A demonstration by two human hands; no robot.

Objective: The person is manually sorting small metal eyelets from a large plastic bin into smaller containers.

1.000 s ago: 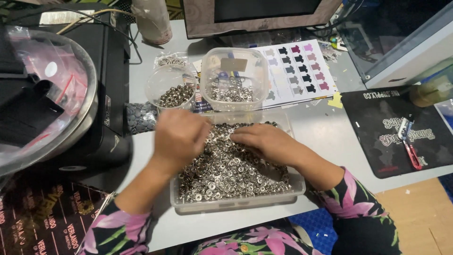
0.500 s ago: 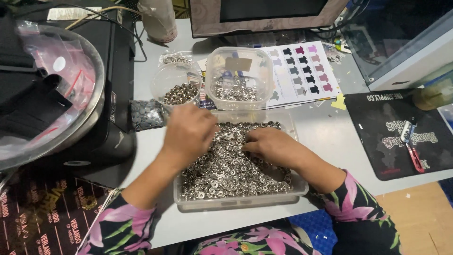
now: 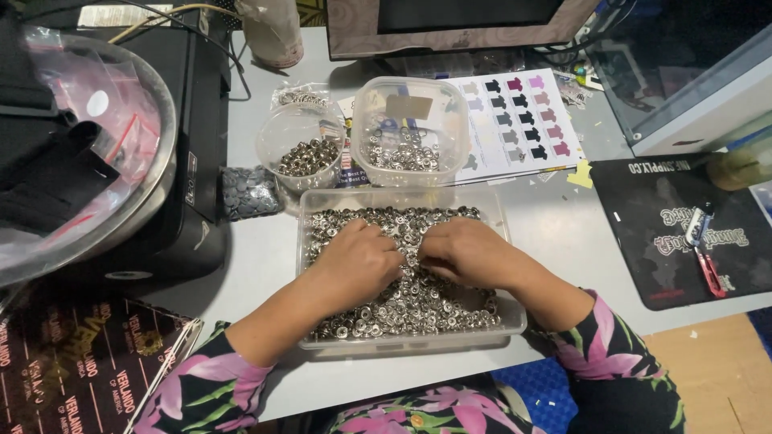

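Hands meet over a clear plastic tray [image 3: 310, 210] full of small silver metal snap parts [image 3: 418, 301]. The left hand [image 3: 358, 261] lies palm down on the heap, fingers curled into the pieces; whether it grips any cannot be told. The right hand [image 3: 466, 251] rests just beside it, almost touching, its fingertips tucked down into the pieces toward the left hand, so their hold is hidden too. Both arms wear flowered sleeves [image 3: 611, 354]. The tray sits on a grey table [image 3: 555, 217], right in front of the person. Behind it stand 2 clear tubs: a round tub [image 3: 301, 145] of darker snap parts on the left and a square tub [image 3: 410, 128] of silver ones beside it. A colour chart sheet [image 3: 523, 124] lies behind the tray to the right, and a black mat [image 3: 683, 233] with a small red tool [image 3: 712, 269] lies well apart at the right edge.
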